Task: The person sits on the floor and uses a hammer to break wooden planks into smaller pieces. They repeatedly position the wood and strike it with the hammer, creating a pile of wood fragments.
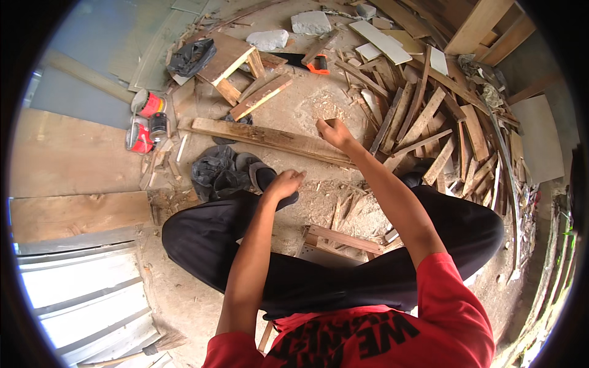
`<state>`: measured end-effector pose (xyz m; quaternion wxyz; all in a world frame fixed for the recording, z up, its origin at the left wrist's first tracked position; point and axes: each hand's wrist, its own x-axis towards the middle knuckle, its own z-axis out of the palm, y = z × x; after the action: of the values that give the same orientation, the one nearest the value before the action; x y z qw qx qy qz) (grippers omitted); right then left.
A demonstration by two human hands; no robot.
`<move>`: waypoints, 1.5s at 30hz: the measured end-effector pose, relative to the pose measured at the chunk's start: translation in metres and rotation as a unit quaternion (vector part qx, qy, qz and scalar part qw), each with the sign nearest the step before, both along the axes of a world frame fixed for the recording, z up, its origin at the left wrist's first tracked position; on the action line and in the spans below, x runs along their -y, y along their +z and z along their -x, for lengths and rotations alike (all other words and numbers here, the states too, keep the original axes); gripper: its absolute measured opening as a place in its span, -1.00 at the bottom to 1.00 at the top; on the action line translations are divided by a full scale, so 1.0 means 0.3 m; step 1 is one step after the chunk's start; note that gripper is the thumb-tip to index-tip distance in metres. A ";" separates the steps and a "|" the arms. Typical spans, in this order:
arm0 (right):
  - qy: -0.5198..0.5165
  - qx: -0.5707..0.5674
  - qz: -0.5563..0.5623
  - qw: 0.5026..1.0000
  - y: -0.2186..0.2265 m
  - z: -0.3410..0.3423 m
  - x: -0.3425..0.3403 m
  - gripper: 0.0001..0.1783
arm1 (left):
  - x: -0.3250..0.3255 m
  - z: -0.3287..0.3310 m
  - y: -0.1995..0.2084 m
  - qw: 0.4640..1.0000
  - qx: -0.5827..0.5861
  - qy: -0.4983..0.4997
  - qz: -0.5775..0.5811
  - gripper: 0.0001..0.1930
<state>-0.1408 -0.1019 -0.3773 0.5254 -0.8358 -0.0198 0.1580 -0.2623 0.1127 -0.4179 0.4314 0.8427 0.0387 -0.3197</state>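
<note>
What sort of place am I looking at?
Likely a makeshift woodworking area: a handsaw and sawdust lie on the floor beyond the long plank, with a heap of scrap wood at the right.

Brown plank point(264, 136), black bag point(213, 172); red shirt point(457, 306)

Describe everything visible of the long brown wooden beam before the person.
The long brown wooden beam looks rough, with darker stains. It lies slantwise across the dusty brown floor, left end farther from the person, right end near the pile of brown scrap wood. The bare right hand overlaps its right part; contact is unclear.
</note>
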 end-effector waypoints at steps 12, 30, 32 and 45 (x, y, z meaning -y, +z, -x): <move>0.048 0.005 -0.135 0.990 -0.105 0.102 0.021 -0.46 | -0.105 -0.037 0.364 0.989 0.101 0.082 -0.072 -0.47; 0.121 -0.065 0.048 0.989 0.042 0.133 -0.028 -0.21 | -0.119 -0.392 -0.083 0.885 0.323 0.199 -0.270 -0.56; 0.081 -0.061 0.043 0.994 0.020 0.125 -0.026 -0.23 | -0.242 -0.483 -0.061 0.858 0.346 0.269 -0.269 -0.56; 0.204 -0.220 -0.096 0.949 0.058 0.044 0.010 -0.62 | -1.609 -1.030 -0.688 0.779 0.312 0.311 -0.446 -0.22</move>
<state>-0.1541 -0.1049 -0.3599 0.5514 -0.7039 -0.0892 0.4387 0.0468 0.5955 -0.6244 0.0722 0.9367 0.3004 0.1648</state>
